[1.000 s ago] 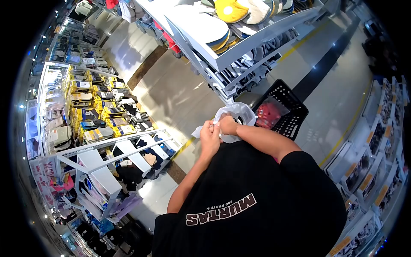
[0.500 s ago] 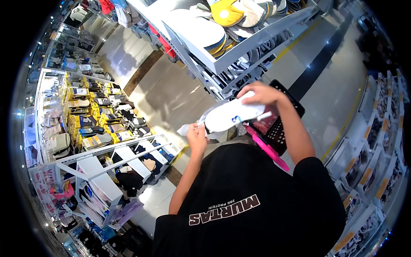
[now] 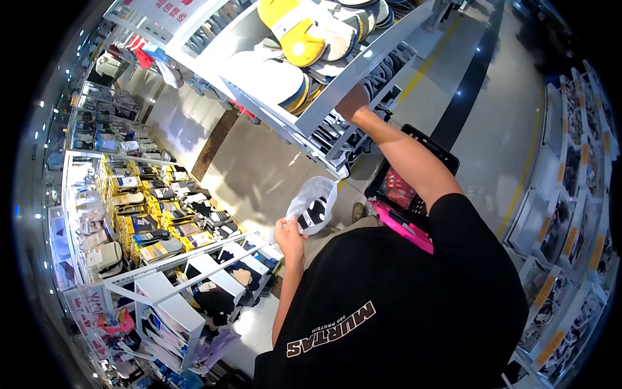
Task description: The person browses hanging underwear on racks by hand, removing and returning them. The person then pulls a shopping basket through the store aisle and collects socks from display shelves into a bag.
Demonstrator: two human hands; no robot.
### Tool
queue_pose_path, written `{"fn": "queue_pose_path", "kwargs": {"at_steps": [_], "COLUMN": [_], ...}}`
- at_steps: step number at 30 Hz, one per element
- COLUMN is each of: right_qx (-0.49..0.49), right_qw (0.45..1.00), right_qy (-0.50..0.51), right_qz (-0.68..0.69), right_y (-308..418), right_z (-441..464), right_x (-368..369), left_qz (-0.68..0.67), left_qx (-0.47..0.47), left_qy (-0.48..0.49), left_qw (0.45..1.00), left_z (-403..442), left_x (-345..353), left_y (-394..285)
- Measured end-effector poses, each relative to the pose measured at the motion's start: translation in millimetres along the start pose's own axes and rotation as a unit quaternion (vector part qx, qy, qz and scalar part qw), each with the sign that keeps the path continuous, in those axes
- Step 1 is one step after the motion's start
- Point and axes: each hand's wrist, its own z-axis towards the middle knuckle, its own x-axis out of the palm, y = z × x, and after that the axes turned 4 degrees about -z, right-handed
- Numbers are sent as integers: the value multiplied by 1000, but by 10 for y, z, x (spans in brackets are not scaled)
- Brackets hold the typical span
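Note:
In my left hand [image 3: 289, 240], the fingers pinch the edge of a translucent white plastic bag [image 3: 318, 188]. A black-and-white item [image 3: 315, 214], apparently socks, shows inside the bag's mouth. My right hand [image 3: 353, 104] reaches up to the display rack, just under the front rim of its upper white bin [image 3: 337, 87]; its fingers are hidden there, so I cannot see what they touch. Flat socks in dark and pale tones [image 3: 382, 78] hang close beside it. Above, the bin holds yellow socks [image 3: 291, 32] and white socks [image 3: 265, 74].
Below my right forearm is a black basket [image 3: 447, 159] with a pink handle [image 3: 405, 227] and red packaging [image 3: 396, 188] inside. A rack of yellow-carded socks [image 3: 152, 207] stands left. White shelves [image 3: 551, 259] line the right, beyond the tiled floor [image 3: 492, 149].
My right hand has left the white flat sock-like item by the bag and moved up to the rack. That item is no longer in view. My left hand still holds the bag, now hanging open.

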Motion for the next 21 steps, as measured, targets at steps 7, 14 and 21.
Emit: {"fn": "queue_pose_path", "kwargs": {"at_steps": [7,14,21], "right_qx": [43,88,-190], "right_qw": [997,851,816], "right_qy": [-60,72,388], "right_qz": [-6,513,385], "right_y": [105,751,1415], "right_z": [-96,-961,-1872], "right_x": [85,-792,-260], "left_qz": [2,-2,-7], "left_qx": [-19,-26,-36], "left_qy": [-4,14,99], "left_qw": [1000,1000,994], "left_z": [-134,-127,-73], "left_x": [-7,146,418], "left_y": [28,-114,-123]}}
